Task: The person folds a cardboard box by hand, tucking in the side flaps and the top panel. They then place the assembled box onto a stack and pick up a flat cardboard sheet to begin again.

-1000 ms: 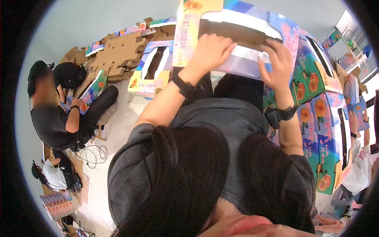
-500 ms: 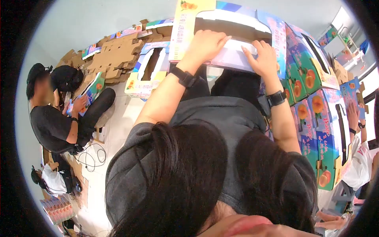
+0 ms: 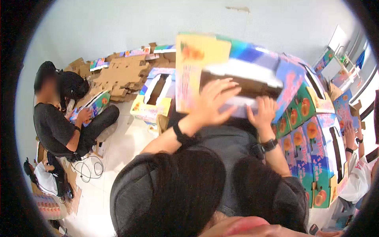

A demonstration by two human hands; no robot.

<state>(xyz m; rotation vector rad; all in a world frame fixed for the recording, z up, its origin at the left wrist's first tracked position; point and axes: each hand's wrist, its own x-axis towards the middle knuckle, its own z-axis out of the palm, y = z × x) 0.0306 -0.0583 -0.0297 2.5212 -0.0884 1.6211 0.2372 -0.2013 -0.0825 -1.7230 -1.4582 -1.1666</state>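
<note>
A printed cardboard box (image 3: pixel 203 51) with peach pictures and a long slot in its top stands before me, slightly blurred. White flaps edge the slot, and brown cardboard shows inside it. My left hand (image 3: pixel 213 103) lies across the near left part of the slot, fingers stretched out and spread. On the near right side, my right hand (image 3: pixel 263 113) rests against the box, thumb apart from its slightly bent fingers. Neither hand is closed around anything.
Finished-looking boxes (image 3: pixel 312 158) are stacked at my right. Another box (image 3: pixel 152 104) stands to the left, before piled flat cardboard (image 3: pixel 118 75). A seated person (image 3: pixel 55 122) at left holds a printed sheet. At far right a person's hand (image 3: pixel 349 134) touches a blue panel. Cables (image 3: pixel 89 168) lie on the floor.
The box appears lower in view and more tilted, as the view has shifted upward. My left hand's fingers have spread from the slot's near edge; my right hand remains at the near right side.
</note>
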